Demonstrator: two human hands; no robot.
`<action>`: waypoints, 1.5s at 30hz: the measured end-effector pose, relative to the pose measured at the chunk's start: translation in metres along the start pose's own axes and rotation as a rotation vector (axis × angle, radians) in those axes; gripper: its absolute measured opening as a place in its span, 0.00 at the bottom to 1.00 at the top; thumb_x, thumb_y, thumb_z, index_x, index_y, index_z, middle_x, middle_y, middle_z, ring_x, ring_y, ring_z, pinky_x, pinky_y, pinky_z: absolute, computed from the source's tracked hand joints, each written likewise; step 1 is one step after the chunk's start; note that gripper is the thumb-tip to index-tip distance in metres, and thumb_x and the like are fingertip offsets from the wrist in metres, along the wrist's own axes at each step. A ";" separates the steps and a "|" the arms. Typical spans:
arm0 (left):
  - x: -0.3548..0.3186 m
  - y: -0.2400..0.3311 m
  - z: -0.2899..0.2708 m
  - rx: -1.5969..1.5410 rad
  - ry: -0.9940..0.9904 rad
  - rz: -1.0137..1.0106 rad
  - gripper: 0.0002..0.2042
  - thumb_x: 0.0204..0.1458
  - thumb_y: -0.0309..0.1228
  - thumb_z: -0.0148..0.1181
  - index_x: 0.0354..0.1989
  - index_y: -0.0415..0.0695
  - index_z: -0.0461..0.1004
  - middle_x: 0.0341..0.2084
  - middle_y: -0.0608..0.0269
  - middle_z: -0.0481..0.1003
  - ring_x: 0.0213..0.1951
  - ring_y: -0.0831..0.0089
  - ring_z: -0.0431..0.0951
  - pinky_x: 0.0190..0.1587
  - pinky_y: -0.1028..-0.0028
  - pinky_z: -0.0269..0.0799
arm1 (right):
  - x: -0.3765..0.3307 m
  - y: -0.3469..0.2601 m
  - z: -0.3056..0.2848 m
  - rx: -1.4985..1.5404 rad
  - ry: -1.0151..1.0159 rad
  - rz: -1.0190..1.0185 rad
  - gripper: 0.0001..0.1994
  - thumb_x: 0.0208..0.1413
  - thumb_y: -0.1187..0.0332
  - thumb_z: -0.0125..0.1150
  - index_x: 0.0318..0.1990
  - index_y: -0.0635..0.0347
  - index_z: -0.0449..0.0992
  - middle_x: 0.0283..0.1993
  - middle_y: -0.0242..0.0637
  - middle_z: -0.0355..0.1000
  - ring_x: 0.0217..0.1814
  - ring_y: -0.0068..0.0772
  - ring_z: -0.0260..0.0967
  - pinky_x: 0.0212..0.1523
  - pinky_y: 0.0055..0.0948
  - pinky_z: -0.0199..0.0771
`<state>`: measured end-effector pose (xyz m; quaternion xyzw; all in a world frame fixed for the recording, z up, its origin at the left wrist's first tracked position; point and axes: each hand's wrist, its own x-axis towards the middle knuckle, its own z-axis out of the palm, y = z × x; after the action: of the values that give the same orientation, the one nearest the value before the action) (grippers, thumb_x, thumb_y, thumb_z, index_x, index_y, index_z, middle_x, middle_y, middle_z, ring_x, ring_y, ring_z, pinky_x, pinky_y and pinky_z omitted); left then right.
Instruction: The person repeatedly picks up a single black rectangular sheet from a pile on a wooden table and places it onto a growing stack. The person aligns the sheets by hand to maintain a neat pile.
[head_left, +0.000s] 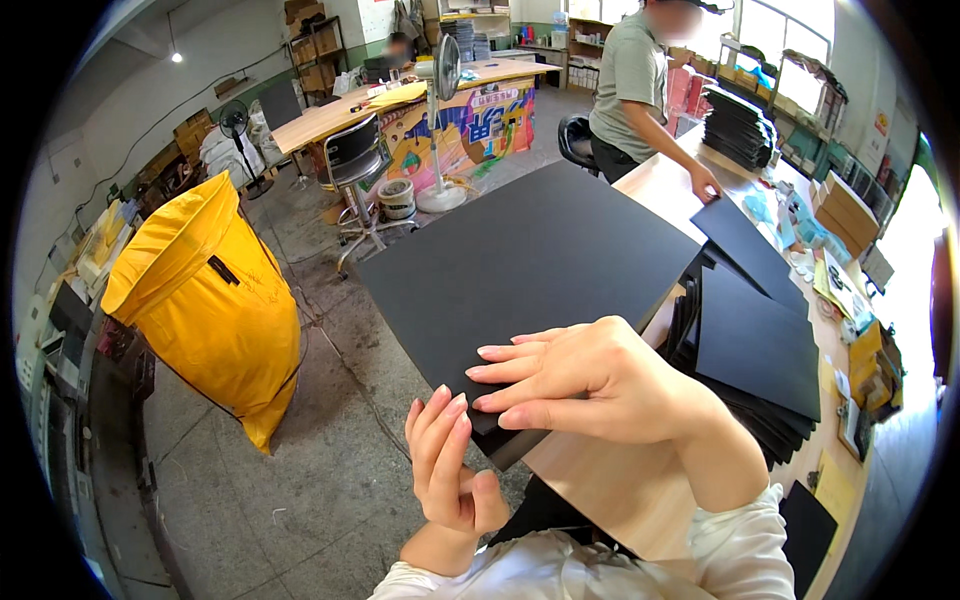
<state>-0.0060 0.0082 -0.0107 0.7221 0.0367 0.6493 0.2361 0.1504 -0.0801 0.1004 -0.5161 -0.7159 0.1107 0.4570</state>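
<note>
A large flat black board [530,250] lies in front of me, reaching past the left edge of the wooden table. My right hand [600,385] rests palm down on its near part, fingers stretched out and slightly apart. Beside the board's near left edge is my left hand [450,465], palm turned up, its fingers loosely extended with nothing visible in them. Whether its fingertips touch the edge I cannot tell. A dark side face shows under the near corner, partly hidden by my hands. To the right stands a stack of smaller black boards [760,345].
Across the wooden table [620,490], a co-worker's hand [705,185] touches another black board [750,245]. A taller black stack [738,125] stands at the far end. On the floor are a yellow bag [210,310], a chair [352,165], a bucket [397,198] and a standing fan [440,130].
</note>
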 end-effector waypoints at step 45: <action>-0.008 -0.004 0.000 0.075 -0.073 0.107 0.18 0.65 0.39 0.36 0.55 0.40 0.61 0.57 0.38 0.66 0.59 0.42 0.68 0.63 0.43 0.60 | -0.005 0.007 0.002 -0.032 0.038 -0.021 0.11 0.54 0.63 0.64 0.38 0.60 0.84 0.42 0.47 0.79 0.52 0.44 0.76 0.56 0.37 0.74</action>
<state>-0.0064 0.0085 -0.0195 0.7546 0.0135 0.6323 0.1750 0.1536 -0.0805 0.0923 -0.5178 -0.7141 0.0848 0.4634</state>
